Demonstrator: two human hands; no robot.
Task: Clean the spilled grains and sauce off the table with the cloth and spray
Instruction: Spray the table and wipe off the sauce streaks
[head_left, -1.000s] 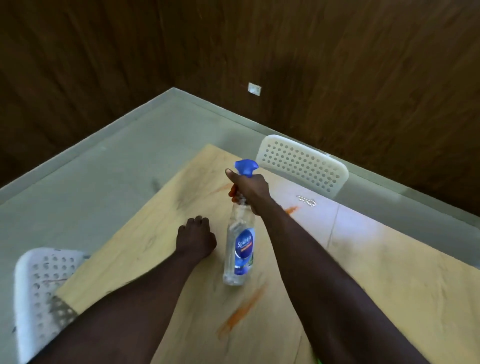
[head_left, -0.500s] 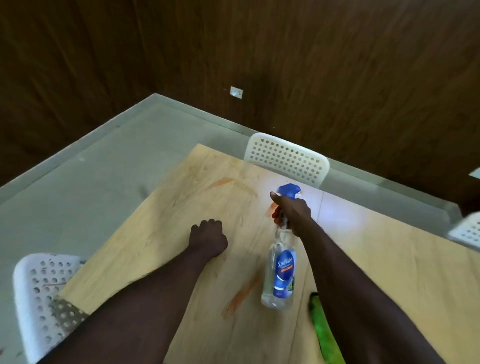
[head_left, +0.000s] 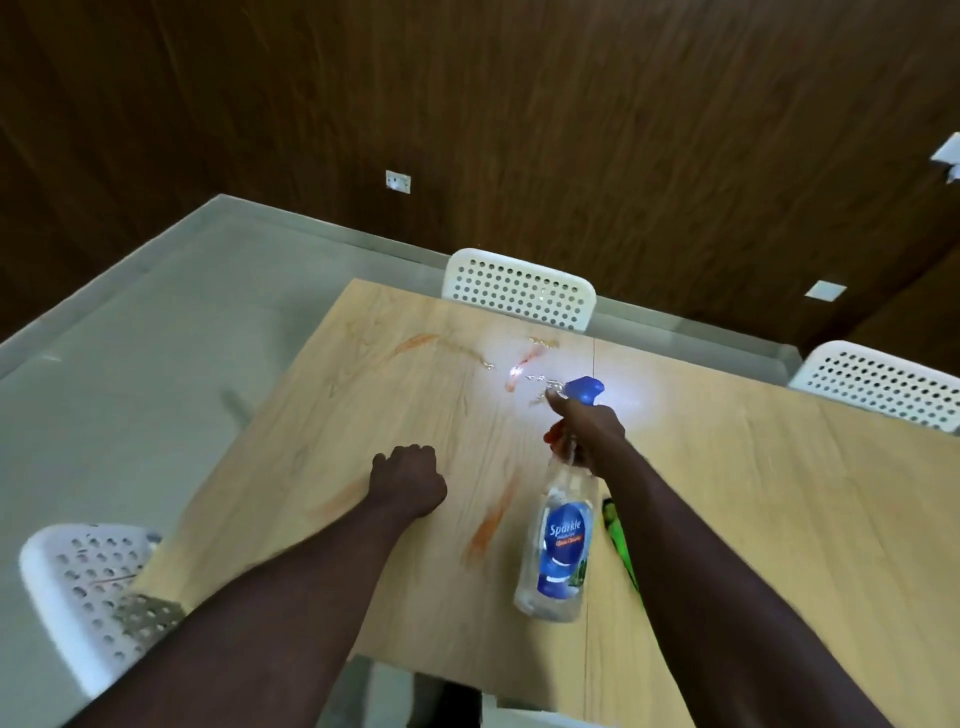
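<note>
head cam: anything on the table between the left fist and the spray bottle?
One orange sauce streak on the wooden table, between the left hand and the spray bottle held by the right hand. Shown in the head view.

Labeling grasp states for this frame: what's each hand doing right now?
Left hand: closed in a fist on the table, holding nothing visible.
Right hand: closed around the spray bottle's neck.

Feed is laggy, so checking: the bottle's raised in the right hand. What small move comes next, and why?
Probably tilt the spray bottle in the right hand back to wet the near orange streak. Droplets glisten round the far streaks, and none show near. The green cloth lies partly hidden by that forearm.
</note>
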